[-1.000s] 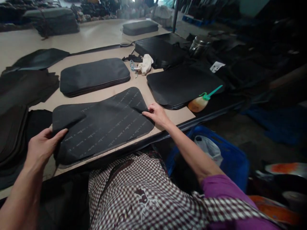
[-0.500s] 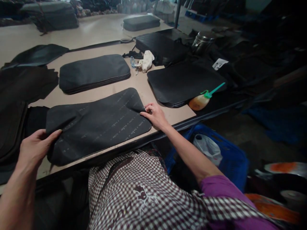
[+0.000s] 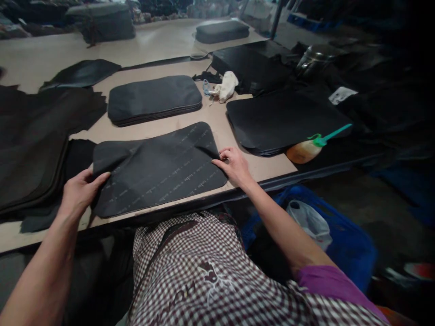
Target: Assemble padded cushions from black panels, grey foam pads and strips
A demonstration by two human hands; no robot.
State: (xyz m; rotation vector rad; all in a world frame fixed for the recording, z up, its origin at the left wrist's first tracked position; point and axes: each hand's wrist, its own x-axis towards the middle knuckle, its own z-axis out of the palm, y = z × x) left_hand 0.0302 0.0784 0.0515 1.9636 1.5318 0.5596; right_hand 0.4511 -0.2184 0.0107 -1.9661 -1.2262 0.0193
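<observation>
A black sheet panel (image 3: 159, 174) with rounded corners and rows of faint pale print lies across the table's near edge. My left hand (image 3: 79, 190) pinches its left edge, thumb on top and fingers underneath. At the opposite edge, my right hand (image 3: 234, 165) grips the panel between thumb and curled fingers, and the sheet buckles slightly near both hands. Behind it sits a neat stack of black panels (image 3: 154, 99). Another black stack (image 3: 278, 120) lies to the right, with a squeeze bottle (image 3: 304, 151) of amber liquid and a green spout at its front corner.
Dark sheets (image 3: 30, 149) are piled at the left. A crumpled white cloth (image 3: 227, 86) lies beyond the panel, near a black case-like block (image 3: 251, 65). Below the table's right edge stands a blue crate (image 3: 353, 244) with a white plastic bag (image 3: 311, 224) inside.
The view has swung left, so everything appears shifted to the right. Both hands keep their hold on the panel, which lies in much the same place on the table.
</observation>
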